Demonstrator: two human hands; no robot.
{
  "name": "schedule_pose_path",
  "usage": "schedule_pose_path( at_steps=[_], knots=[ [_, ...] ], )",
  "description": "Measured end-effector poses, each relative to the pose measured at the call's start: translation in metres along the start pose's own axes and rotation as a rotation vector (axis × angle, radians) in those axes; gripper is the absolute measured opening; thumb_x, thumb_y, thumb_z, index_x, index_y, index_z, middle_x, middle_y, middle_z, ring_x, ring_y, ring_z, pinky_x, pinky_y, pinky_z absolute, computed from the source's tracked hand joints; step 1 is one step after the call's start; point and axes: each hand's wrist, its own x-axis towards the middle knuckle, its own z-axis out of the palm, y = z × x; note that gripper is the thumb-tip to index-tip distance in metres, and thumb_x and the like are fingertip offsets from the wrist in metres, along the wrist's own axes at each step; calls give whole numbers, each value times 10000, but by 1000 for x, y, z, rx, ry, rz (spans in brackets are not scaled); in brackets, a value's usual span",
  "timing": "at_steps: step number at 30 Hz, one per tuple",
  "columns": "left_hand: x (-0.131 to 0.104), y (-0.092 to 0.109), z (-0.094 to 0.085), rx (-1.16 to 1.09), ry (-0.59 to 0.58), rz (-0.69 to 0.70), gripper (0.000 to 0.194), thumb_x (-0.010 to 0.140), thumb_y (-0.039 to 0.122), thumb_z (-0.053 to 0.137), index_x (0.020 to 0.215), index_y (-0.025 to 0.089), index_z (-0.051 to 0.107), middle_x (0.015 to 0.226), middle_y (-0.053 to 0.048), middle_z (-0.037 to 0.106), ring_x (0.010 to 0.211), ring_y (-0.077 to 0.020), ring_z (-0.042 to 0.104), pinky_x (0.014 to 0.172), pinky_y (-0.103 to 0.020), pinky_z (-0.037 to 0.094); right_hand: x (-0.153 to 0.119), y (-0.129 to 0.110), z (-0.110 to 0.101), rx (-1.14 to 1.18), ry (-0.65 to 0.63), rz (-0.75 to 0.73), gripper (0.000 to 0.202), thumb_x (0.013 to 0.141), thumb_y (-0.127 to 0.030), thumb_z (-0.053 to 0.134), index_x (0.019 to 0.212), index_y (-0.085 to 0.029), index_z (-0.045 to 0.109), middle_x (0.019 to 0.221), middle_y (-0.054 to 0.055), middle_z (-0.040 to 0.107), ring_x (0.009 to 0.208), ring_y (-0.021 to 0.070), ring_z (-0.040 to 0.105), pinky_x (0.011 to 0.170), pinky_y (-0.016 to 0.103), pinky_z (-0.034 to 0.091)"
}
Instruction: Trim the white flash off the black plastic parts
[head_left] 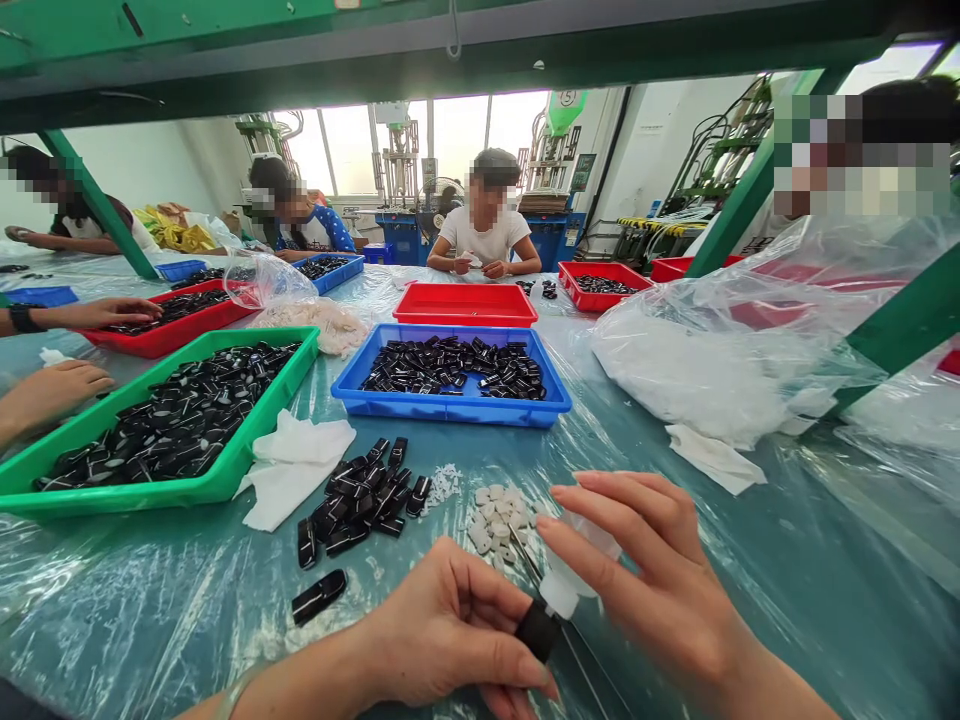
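My left hand pinches a black plastic piece between thumb and fingers. Over a translucent squeeze bottle, my right hand curves with long, loosely bent fingers; its thumb is hidden. The bottle's white cap points down against the black piece. Behind the cap lies a pair of metal tweezers, partly covered. Small whitish flat pieces are heaped just beyond my hands, beside a scatter of tiny white bits. A pile of black pieces sits left of them, with one single black piece nearer me.
A blue tray and a green tray hold many black pieces; a red tray stands behind. White cloths lie on the plastic-covered table. A clear bag bulges at right. Green beams frame the table; co-workers sit around it.
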Motion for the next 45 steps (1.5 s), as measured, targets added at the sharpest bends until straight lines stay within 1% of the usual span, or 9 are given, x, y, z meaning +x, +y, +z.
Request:
schedule_pose_path(
  at_steps=[5, 9, 14, 18, 21, 31, 35, 38, 45],
  knots=[
    [2, -1, 0, -3, 2, -9, 154, 647, 225, 733, 731, 96, 737, 574, -23, 646, 522, -100, 648, 486, -127, 476, -1, -4, 3, -28, 35, 13, 283, 937, -90, 382, 969, -185, 646, 1008, 97, 659, 1042, 234, 527, 891, 450, 357],
    [1, -2, 0, -5, 9, -18, 182, 621, 241, 750, 723, 90, 736, 584, -35, 656, 537, -105, 648, 485, -129, 476, 1, -3, 3, -3, 35, 38, 289, 941, -98, 372, 948, -180, 649, 979, 98, 659, 1014, 232, 534, 833, 421, 389],
    [1, -2, 0, -12, 16, -21, 202, 600, 256, 760, 716, 92, 737, 604, -44, 670, 548, -117, 652, 489, -142, 479, 4, -2, 2, 14, 21, 53, 302, 893, -34, 401, 935, -198, 651, 958, 79, 659, 1000, 221, 549, 798, 382, 428],
    [1, -1, 0, -15, 39, -32, 185, 597, 247, 762, 712, 104, 740, 630, -44, 680, 556, -120, 653, 497, -152, 483, -2, -1, 5, 61, 24, 89, 303, 882, -24, 424, 963, -212, 648, 992, 76, 646, 1030, 228, 529, 825, 399, 427],
    [0, 0, 0, -20, 30, -29, 152, 612, 229, 752, 706, 111, 740, 615, -32, 672, 549, -111, 652, 495, -145, 481, -6, -1, 7, 86, 19, 107, 304, 896, -46, 418, 985, -224, 648, 1020, 74, 638, 1051, 234, 514, 844, 414, 424],
    [-1, 2, 1, -16, 26, -12, 123, 635, 196, 735, 718, 105, 740, 589, -19, 654, 542, -98, 647, 499, -134, 478, -2, 2, 1, 98, -39, 61, 279, 908, -52, 409, 998, -214, 618, 1033, 80, 621, 1053, 246, 494, 831, 428, 420],
    [-1, 3, 2, -18, 28, -17, 131, 632, 205, 736, 714, 103, 739, 596, -22, 652, 549, -100, 650, 498, -134, 473, -5, 1, 4, 86, -27, 90, 304, 897, -29, 409, 998, -226, 617, 1034, 71, 618, 1054, 244, 497, 828, 427, 415],
    [-1, 1, 2, -5, 31, -22, 167, 620, 237, 751, 714, 100, 738, 582, -24, 646, 550, -113, 652, 494, -142, 471, -3, 0, 5, 53, -16, 105, 297, 904, -45, 405, 984, -233, 621, 1012, 70, 629, 1032, 236, 513, 813, 415, 426],
    [0, 2, 2, 0, 32, -5, 155, 635, 237, 745, 711, 102, 734, 566, -15, 634, 545, -105, 648, 491, -135, 465, 4, 1, 0, 31, -13, 57, 296, 889, -33, 420, 950, -228, 634, 970, 61, 657, 993, 217, 543, 785, 383, 449]
  ],
)
